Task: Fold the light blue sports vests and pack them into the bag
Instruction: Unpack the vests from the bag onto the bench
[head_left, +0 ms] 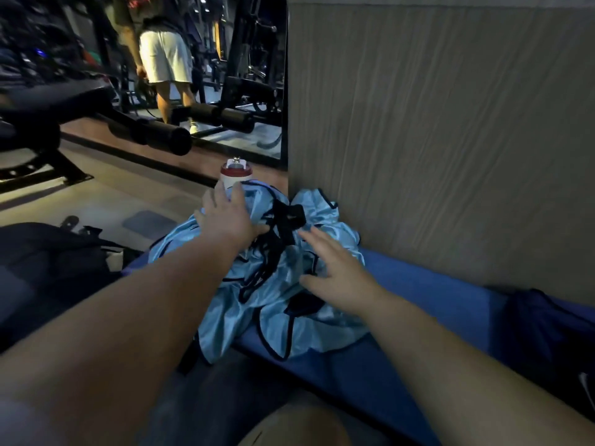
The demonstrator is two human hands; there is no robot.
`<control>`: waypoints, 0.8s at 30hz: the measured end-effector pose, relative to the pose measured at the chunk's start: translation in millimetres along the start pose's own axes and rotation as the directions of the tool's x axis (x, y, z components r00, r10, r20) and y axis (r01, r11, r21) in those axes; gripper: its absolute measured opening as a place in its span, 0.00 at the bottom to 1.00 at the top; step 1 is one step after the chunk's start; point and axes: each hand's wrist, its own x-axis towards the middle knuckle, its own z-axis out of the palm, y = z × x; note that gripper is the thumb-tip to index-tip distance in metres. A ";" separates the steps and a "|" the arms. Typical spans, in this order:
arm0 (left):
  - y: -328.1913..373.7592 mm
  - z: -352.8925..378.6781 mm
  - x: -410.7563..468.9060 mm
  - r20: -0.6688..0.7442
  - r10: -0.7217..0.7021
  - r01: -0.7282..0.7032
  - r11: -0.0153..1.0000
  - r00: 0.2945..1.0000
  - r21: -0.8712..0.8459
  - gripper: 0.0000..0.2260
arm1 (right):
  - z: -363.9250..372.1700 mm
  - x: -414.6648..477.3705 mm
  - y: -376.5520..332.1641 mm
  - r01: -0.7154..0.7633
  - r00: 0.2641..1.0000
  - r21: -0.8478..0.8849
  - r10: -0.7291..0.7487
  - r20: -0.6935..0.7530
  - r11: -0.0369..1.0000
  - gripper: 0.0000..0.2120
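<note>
R hand [335,272], lower centre: fingers spread and nearly straight, palm down on the near side of the light blue vests [289,317], gripping nothing. L hand [225,217], a bit further up: fingers splayed flat on the heap's top, thumb by the black trim; can't tell if it hooks it. Vests lie crumpled in one heap on the blue bench pad [418,300], centre frame, against the grey wall panel [434,123]. Long axis runs bottom-to-top along the pad, no clear front. White bottle [234,175] w/ red-rimmed lid just behind.
</note>
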 end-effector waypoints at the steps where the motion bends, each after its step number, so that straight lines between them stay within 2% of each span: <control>1: -3.9 9.1 -0.7 -0.023 0.034 -0.034 0.999 0.999 0.006 0.45 | 5.7 3.7 1.4 0.001 1.000 -0.035 -0.001 0.015 0.999 0.35; 4: -8.7 32.9 -4.5 -0.088 0.286 -0.281 0.958 0.954 0.066 0.39 | 18.5 14.1 4.1 0.019 0.998 -0.131 -0.012 0.054 0.991 0.37; 7: -11.1 48.5 -6.0 0.017 0.441 -0.439 0.888 0.897 0.137 0.32 | 26.0 24.1 5.8 0.015 0.997 -0.211 0.002 0.082 0.977 0.39; 14: -19.6 77.0 11.4 0.246 0.380 -0.434 0.871 0.892 0.228 0.37 | 46.2 44.9 17.7 -0.053 0.967 -0.325 0.130 0.220 0.944 0.44; 20: -13.6 77.6 13.6 0.341 0.307 -0.410 0.865 0.888 0.291 0.38 | 54.1 44.2 32.3 -0.122 0.938 -0.335 0.219 0.268 0.934 0.45; 22: -6.0 69.7 8.9 0.308 0.304 -0.394 0.872 0.901 0.292 0.39 | 51.6 38.9 35.6 -0.132 0.948 -0.294 0.208 0.242 0.947 0.44; 24: 4.6 62.5 -1.3 0.176 0.330 -0.365 0.900 0.928 0.239 0.41 | 46.7 29.8 38.2 -0.126 0.974 -0.222 0.163 0.157 0.967 0.42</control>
